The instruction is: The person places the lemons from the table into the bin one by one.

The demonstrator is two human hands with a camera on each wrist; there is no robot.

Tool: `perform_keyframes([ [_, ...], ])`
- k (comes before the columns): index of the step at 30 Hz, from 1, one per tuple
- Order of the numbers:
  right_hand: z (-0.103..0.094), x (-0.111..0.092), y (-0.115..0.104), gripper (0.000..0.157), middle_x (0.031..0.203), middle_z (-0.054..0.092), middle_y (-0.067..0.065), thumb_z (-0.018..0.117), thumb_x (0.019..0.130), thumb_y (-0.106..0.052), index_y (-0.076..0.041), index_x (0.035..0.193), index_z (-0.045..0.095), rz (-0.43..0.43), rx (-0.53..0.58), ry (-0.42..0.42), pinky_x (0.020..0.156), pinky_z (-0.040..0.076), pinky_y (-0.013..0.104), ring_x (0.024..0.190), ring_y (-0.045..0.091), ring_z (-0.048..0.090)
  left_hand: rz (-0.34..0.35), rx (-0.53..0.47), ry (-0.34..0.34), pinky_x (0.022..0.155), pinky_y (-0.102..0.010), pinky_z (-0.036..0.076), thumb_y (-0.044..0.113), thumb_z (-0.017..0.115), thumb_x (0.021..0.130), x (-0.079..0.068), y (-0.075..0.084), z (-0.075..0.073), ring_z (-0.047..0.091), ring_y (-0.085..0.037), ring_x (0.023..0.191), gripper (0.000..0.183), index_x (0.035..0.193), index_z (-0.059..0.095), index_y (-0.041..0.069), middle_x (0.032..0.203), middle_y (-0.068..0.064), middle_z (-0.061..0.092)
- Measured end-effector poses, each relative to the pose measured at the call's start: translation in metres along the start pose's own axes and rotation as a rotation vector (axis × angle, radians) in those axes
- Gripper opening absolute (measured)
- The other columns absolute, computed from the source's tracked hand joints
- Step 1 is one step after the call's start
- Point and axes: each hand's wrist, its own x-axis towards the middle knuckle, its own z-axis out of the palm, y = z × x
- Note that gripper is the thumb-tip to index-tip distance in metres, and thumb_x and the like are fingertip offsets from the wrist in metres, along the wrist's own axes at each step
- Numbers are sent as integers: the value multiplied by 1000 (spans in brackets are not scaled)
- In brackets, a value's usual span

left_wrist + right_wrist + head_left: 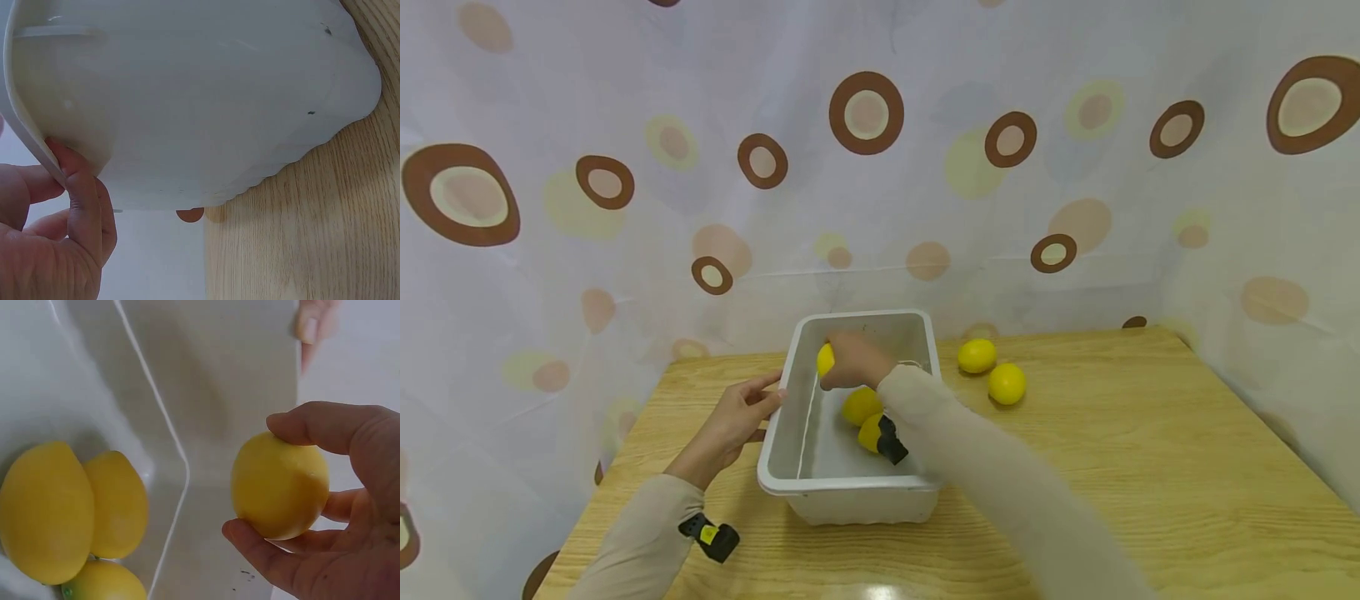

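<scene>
A grey-white plastic tub [865,484] stands on the table. My left hand [737,423] grips its left rim; in the left wrist view the fingers [87,212] curl beneath the lip of the tub wall [187,100]. Over the tub's inside, toward its far left, my right hand [856,361] holds a yellow lemon [279,485] between thumb and fingers. Below, on the tub floor, lie more lemons [862,406]; the right wrist view has three of them, bunched together, one lemon [45,512] nearest the camera. My right forearm hides part of the tub.
Two lemons sit on the wooden table [1150,467] right of the tub: one lemon [977,356] farther back, another lemon [1007,383] nearer. Behind the table's back edge hangs a white curtain [880,217] with brown and beige circles.
</scene>
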Motion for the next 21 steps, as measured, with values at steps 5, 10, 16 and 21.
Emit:
perform_keyframes([
  [5, 14, 5, -2, 52, 97, 60, 5, 77, 76, -16, -4, 122, 56, 37, -32, -16, 69, 45, 25, 81, 18, 52, 3, 0, -7, 78, -43, 57, 19, 52, 100, -2, 2, 1, 63, -22, 96, 52, 148, 36, 7, 127, -25, 53],
  [10, 24, 9, -2, 55, 101, 61, 6, 79, 75, -15, -3, 123, 56, 53, -53, -35, 75, 47, 27, 84, 19, 52, 6, 1, -7, 77, -44, 57, 18, 52, 100, -3, 3, 1, 63, -23, 97, 53, 148, 34, 4, 128, -26, 52],
  [16, 36, 13, 1, 52, 93, 61, 3, 79, 72, -18, -5, 118, 59, 43, -139, -50, 72, 46, 28, 81, 19, 53, 3, -5, 3, 78, -44, 57, 17, 53, 100, -4, 3, 0, 63, -22, 96, 53, 148, 35, 5, 126, -25, 53],
  [21, 43, 14, 3, 55, 96, 63, 3, 81, 72, -21, -8, 120, 59, 55, -178, -78, 73, 46, 30, 82, 20, 54, 1, -2, -2, 78, -44, 57, 18, 52, 100, -3, 3, 1, 63, -23, 98, 52, 148, 35, 5, 126, -25, 53],
])
